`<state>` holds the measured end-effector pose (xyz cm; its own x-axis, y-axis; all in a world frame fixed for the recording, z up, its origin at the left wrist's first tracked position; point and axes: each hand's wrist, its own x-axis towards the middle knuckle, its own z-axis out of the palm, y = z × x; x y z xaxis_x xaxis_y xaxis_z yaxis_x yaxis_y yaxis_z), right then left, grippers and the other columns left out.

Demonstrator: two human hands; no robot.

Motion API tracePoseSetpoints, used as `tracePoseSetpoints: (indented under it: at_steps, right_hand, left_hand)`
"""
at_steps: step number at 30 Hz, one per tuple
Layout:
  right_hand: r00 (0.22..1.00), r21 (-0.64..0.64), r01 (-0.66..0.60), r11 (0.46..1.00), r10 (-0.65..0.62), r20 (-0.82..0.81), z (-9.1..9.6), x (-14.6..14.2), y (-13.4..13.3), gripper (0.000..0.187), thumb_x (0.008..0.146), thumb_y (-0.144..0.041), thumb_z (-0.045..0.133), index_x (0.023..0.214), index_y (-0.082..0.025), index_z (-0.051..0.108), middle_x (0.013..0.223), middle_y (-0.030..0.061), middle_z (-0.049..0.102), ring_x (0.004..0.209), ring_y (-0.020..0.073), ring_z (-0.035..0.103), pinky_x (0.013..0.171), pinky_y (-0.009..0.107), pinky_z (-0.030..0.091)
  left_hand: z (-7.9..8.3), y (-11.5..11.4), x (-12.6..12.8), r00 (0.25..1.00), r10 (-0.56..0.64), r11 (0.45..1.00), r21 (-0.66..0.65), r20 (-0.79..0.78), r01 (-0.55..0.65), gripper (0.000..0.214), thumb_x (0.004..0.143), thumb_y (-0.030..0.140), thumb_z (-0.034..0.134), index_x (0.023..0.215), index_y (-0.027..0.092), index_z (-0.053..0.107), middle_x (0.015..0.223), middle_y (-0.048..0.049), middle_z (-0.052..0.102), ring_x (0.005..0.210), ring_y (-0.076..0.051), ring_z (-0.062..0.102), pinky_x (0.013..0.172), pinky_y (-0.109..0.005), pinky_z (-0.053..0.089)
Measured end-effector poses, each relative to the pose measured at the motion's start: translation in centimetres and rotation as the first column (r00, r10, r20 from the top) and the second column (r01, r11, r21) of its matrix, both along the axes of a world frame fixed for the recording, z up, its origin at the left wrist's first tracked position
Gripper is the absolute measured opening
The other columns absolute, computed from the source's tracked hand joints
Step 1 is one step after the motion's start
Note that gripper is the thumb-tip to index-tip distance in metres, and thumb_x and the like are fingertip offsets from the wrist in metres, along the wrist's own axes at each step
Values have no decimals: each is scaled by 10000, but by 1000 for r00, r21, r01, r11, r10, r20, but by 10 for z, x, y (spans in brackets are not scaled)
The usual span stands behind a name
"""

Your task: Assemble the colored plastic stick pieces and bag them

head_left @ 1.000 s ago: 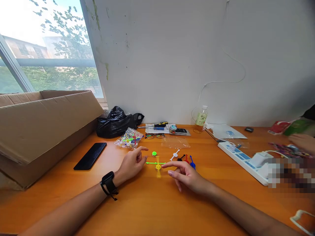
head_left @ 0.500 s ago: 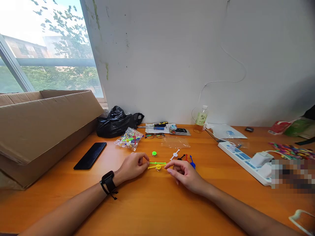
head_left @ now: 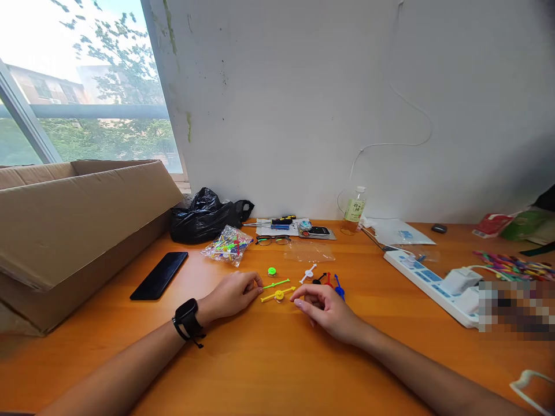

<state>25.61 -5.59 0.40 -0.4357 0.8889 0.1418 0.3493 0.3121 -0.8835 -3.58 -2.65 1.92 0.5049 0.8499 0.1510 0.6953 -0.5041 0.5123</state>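
Left hand (head_left: pixel 232 293): thumb and forefinger pinching one end of the green arrow (head_left: pixel 276 284), between the yellow spinner (head_left: pixel 279 295) and the green disc (head_left: pixel 272 271). Right hand (head_left: pixel 333 312): loosely curled, nothing in it, fingertips just beside the spinner; contact, can't tell. Arrow looks like thin plastic: feather-light, fairly stiff, probably slick. I'd grip near its middle; the slim shaft could bend or snap.

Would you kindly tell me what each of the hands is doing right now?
Left hand: closed, apparently pinching the end of the green arrow.
Right hand: partly open, nothing visibly held, near the yellow spinner.
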Motion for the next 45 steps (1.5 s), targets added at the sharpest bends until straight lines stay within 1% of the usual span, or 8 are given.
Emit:
tracePoseSetpoints:
  at_steps: [9, 15, 21, 25, 28, 34, 38, 45]
  right_hand:
    - [999, 28, 2, 1000, -3, 39, 3, -1, -2, 363, 972, -546, 696, 964, -192, 773, 688, -7, 545, 597, 138, 429, 533, 247, 300]
    - [1000, -1, -5, 1000, 5, 6, 0, 1, -2, 357, 1008, -509, 675, 1189, -206, 728, 680, -34, 509, 621, 151, 470, 583, 263, 346]
    - [993, 36, 31, 999, -27, -115, 2, 1, -4, 608, 1018, -513, 682, 1528, -258, 470, 996, 12, 618, 682, 126, 519, 658, 261, 429]
    - [1000, 142, -9, 990, 8, 13, 6, 0, -8, 333, 1034, -495, 669, 1216, -218, 698, 927, 18, 649, 681, 140, 521, 638, 272, 402]
    - [985, 317, -87, 944, 33, 172, 7, 0, -13, 353, 1094, -411, 575, 866, -185, 722, 726, 8, 618, 664, 155, 518, 637, 295, 366]
    - [965, 644, -152, 750, -29, 262, 3, 1, -17, 285, 1104, -282, 540, 910, -179, 722, 696, 16, 649, 613, 158, 543, 624, 316, 347]
    - [952, 689, -199, 697, -30, 305, 2, 1, -16, 255, 1108, -254, 531, 953, -184, 721, 729, 33, 698, 642, 177, 615, 636, 322, 359]
    - [926, 665, -296, 685, 34, 377, 3, 0, -19, 286, 1124, -209, 441, 1107, -173, 725, 884, 86, 779, 749, 207, 701, 670, 322, 444]
  left_hand:
    - [-4, -2, 2, 996, 84, 992, 92, 3, -84, 288, 1074, 330, 415, 860, 211, 567, 775, -33, 651, 670, -190, 564, 645, -296, 359]
    - [-7, 5, 5, 948, 192, 967, 117, 253, -227, 315, 1097, 394, 351, 829, 239, 409, 768, -2, 559, 664, -176, 482, 652, -301, 356]
    - [-1, -12, 13, 941, -29, 991, 132, 338, -17, 297, 1114, 390, 371, 874, 228, 439, 752, 22, 525, 641, -143, 450, 622, -265, 355]
    - [-2, -34, 24, 961, -162, 966, 235, 225, 108, 261, 1110, 345, 429, 887, 223, 490, 694, 25, 557, 579, -132, 460, 591, -270, 313]
    - [-2, -44, 30, 962, -192, 932, 344, 192, 117, 236, 1121, 313, 425, 928, 221, 525, 674, 20, 592, 558, -131, 496, 582, -273, 310]
    - [1, -44, 28, 950, -261, 865, 479, 173, 150, 208, 1079, 297, 553, 889, 212, 541, 638, 42, 611, 512, -105, 506, 542, -248, 290]
    - [-1, -41, 30, 963, -244, 848, 507, 113, 156, 272, 1058, 326, 607, 822, 208, 543, 602, 44, 605, 493, -104, 499, 539, -266, 267]
    - [0, -43, 33, 960, -278, 803, 553, 15, 224, 388, 1087, 304, 548, 712, 207, 519, 552, 28, 579, 469, -118, 443, 560, -315, 271]
